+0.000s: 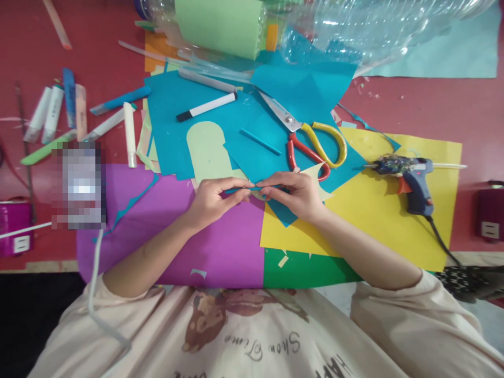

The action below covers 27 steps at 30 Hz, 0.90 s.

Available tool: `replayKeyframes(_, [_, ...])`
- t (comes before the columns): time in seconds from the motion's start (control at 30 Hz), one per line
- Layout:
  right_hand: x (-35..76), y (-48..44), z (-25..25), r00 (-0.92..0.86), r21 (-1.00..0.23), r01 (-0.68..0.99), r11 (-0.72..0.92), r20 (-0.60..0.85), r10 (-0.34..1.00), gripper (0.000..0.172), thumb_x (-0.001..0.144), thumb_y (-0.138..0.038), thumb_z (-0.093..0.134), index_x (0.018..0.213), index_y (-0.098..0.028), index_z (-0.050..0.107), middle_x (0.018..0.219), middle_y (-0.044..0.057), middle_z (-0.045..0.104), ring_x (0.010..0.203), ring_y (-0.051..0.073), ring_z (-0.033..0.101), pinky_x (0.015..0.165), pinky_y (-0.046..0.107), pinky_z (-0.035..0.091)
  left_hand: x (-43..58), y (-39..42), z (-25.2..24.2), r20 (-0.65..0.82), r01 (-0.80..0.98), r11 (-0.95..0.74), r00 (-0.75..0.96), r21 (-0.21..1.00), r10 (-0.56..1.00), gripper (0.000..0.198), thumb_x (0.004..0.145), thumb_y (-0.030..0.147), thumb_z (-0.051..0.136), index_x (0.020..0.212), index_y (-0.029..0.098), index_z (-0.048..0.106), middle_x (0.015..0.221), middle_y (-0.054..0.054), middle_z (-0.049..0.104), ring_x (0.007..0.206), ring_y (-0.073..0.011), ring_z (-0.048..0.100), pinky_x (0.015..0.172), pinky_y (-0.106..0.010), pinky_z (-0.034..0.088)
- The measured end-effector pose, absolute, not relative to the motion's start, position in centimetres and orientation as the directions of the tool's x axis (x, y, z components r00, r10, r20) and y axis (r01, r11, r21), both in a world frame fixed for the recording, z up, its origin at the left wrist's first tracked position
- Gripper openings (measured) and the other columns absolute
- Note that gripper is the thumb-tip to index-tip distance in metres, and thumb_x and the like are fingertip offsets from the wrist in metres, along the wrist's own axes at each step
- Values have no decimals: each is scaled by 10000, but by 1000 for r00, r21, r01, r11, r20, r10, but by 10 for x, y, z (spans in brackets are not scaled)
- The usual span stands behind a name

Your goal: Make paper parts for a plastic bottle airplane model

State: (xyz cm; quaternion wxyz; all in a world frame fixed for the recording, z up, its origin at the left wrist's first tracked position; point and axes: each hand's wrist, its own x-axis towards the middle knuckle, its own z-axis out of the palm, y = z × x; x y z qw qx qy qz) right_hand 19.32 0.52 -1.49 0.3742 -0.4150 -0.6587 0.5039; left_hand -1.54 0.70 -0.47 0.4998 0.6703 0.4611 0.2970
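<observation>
My left hand and my right hand meet over the coloured paper, both pinched on a thin blue paper strip held level between them. A small pale paper piece shows under the fingertips. Just beyond my right hand lie scissors with red and yellow handles, resting on blue paper sheets. A pale green arch-shaped cutout lies beyond my left hand.
A blue glue gun rests on the yellow sheet at the right, its cord trailing off. Markers lie at the left, a black-and-white marker on the blue paper. Purple and green sheets lie near me; clear plastic bottles behind.
</observation>
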Motion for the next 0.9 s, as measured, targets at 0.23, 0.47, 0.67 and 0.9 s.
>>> replayKeyframes(0.23, [192,2,-16,-336,-953,237,188,101,937,254,862,-399,634,825,-167,729,723,37,726,565,112,624,544,230,489,-14,6,-6,-36,353,-120,404,928,914,279,871,442,597,919,201,727,790,-34,761,687,-148,708,710,-232,560])
replayKeyframes(0.47, [192,3,-15,-206,-968,236,84,35,978,248,836,-412,655,774,-172,680,685,18,702,543,115,620,527,240,484,-16,10,-2,36,378,-162,318,911,947,123,842,292,619,855,197,698,917,-42,761,840,-157,707,699,-210,555])
replayKeyframes(0.67, [191,3,-19,-116,-981,185,55,34,993,203,785,-393,704,755,-194,685,708,6,702,537,106,594,525,254,508,-18,14,-4,113,420,-203,229,885,967,59,814,236,652,793,189,679,837,-26,748,735,-129,688,609,-181,536])
replayKeyframes(0.9, [190,3,-20,-91,-999,35,-16,-20,996,210,791,-411,699,825,-205,670,699,0,693,567,120,642,547,273,564,-21,15,-10,151,411,-195,138,891,979,103,805,288,672,788,188,691,785,-9,731,709,-128,679,574,-188,538])
